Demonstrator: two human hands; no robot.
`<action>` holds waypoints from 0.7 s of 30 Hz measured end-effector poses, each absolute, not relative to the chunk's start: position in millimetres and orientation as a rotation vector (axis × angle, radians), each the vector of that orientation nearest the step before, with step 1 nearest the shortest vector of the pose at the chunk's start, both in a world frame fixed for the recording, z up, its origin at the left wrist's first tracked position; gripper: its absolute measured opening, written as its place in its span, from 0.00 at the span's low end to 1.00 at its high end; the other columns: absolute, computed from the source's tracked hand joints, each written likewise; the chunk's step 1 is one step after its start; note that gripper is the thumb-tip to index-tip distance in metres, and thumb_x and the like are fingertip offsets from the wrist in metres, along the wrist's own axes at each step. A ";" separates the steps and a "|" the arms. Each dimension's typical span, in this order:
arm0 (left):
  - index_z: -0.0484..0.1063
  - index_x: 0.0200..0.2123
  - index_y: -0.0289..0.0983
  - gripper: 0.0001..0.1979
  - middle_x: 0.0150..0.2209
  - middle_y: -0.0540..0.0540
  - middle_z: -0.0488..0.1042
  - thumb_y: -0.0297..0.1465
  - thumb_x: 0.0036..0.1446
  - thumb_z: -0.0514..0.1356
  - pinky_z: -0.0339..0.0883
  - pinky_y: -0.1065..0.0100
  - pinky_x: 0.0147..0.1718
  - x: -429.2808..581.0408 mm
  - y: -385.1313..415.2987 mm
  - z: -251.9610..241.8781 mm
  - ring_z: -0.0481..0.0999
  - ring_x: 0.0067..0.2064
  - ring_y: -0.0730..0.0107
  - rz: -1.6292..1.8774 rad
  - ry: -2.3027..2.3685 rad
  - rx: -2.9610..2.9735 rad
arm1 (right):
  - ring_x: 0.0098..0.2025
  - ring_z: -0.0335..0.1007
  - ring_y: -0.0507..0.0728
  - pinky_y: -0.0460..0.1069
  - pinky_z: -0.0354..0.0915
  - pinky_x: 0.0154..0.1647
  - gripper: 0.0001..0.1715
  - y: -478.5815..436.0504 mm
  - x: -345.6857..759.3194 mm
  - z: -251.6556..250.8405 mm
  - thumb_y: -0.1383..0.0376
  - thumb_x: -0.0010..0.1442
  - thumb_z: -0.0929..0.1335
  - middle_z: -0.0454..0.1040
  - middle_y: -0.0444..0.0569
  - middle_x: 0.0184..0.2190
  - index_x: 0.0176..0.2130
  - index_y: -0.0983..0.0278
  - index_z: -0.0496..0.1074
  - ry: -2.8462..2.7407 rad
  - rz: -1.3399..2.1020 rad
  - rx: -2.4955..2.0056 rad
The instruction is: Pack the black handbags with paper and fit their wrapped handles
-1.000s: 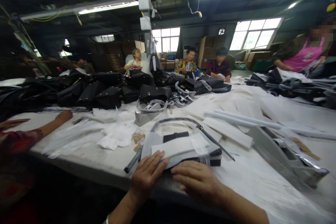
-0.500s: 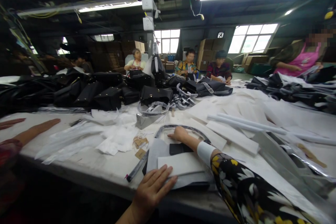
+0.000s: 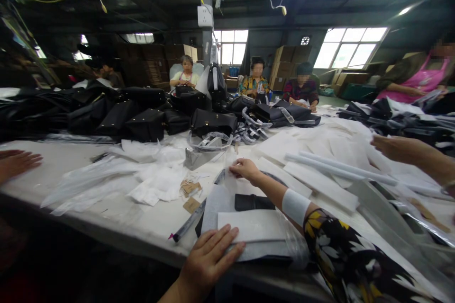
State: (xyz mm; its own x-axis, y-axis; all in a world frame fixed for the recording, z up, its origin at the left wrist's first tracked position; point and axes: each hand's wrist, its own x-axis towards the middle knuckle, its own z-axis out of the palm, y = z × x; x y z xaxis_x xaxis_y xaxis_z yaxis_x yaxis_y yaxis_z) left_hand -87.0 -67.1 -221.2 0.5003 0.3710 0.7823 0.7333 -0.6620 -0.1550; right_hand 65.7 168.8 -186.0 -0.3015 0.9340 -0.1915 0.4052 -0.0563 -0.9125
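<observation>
My left hand (image 3: pixel 211 258) lies flat with fingers stretched over the near left part of a folded white sheet (image 3: pixel 254 225). Under that sheet are a grey-white lining sheet (image 3: pixel 212 206) and a black bag lying flat, its dark lower edge (image 3: pixel 272 261) showing. A small black piece with a band (image 3: pixel 254 202) rests just beyond the white sheet. My right hand (image 3: pixel 246 170) is raised a little above the bag's far end, fingertips pinched on clear plastic film (image 3: pixel 231 177). Behind that wrist curves a plastic-wrapped handle (image 3: pixel 272 176). More film wrinkles at the bag's right side.
Black handbags (image 3: pixel 145 123) are heaped across the back. White wrapping sheets (image 3: pixel 149 189) and brown tags (image 3: pixel 190 187) lie left; white tubes (image 3: pixel 341 168) and grey boards (image 3: pixel 382 208) lie right. Other people's hands (image 3: pixel 19 164) reach in from both sides.
My right hand has lifted from inside the handle loop and now pinches clear film. My left hand stays on the sheet. Another person's hand has come in at the right; the left one has drawn back.
</observation>
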 end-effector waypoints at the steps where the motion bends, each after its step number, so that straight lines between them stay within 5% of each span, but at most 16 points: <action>1: 0.77 0.50 0.44 0.18 0.52 0.49 0.79 0.25 0.70 0.48 0.68 0.67 0.51 -86.7 -67.2 -220.7 0.77 0.55 0.68 -1.021 -0.910 -2.267 | 0.29 0.74 0.50 0.45 0.72 0.30 0.07 169.3 62.7 -179.4 0.65 0.64 0.70 0.77 0.45 0.32 0.40 0.69 0.73 -1.686 1.343 -1.388; 5: 0.77 0.50 0.43 0.18 0.52 0.49 0.78 0.25 0.70 0.49 0.69 0.66 0.50 -86.0 -68.0 -219.2 0.76 0.55 0.66 -0.982 -0.927 -2.280 | 0.27 0.75 0.49 0.42 0.67 0.28 0.06 166.3 55.9 -145.3 0.68 0.61 0.71 0.80 0.49 0.29 0.38 0.70 0.75 -1.662 1.326 -1.208; 15: 0.73 0.54 0.42 0.17 0.56 0.47 0.76 0.24 0.69 0.50 0.70 0.63 0.53 -88.0 -71.4 -217.5 0.73 0.58 0.64 -0.867 -0.989 -2.387 | 0.37 0.79 0.56 0.49 0.72 0.42 0.16 61.2 80.0 -102.0 0.56 0.63 0.69 0.83 0.47 0.35 0.39 0.64 0.81 -1.996 1.120 -0.856; 18: 0.71 0.56 0.38 0.17 0.54 0.44 0.77 0.24 0.69 0.49 0.70 0.60 0.54 -89.9 -71.3 -219.5 0.73 0.58 0.64 -0.853 -0.995 -2.468 | 0.40 0.80 0.57 0.49 0.73 0.44 0.11 16.3 86.8 -122.5 0.63 0.63 0.68 0.83 0.46 0.38 0.42 0.61 0.81 -2.111 1.047 -0.806; 21: 0.72 0.52 0.33 0.14 0.44 0.41 0.81 0.25 0.68 0.50 0.70 0.59 0.56 -88.3 -69.0 -226.0 0.78 0.51 0.64 -0.973 -1.100 -2.417 | 0.49 0.77 0.57 0.49 0.72 0.51 0.18 -9.9 90.0 -146.9 0.72 0.61 0.66 0.80 0.48 0.48 0.48 0.58 0.79 -2.203 0.937 -0.638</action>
State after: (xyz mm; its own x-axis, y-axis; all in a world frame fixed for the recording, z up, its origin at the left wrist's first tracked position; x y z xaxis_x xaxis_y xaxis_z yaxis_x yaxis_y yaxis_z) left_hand -88.3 -69.0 -226.0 0.4739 0.5425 0.6936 0.7547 -0.6560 -0.0026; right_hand 90.0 -9.9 -146.9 -0.6689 0.6422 0.3744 0.1759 0.6261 -0.7596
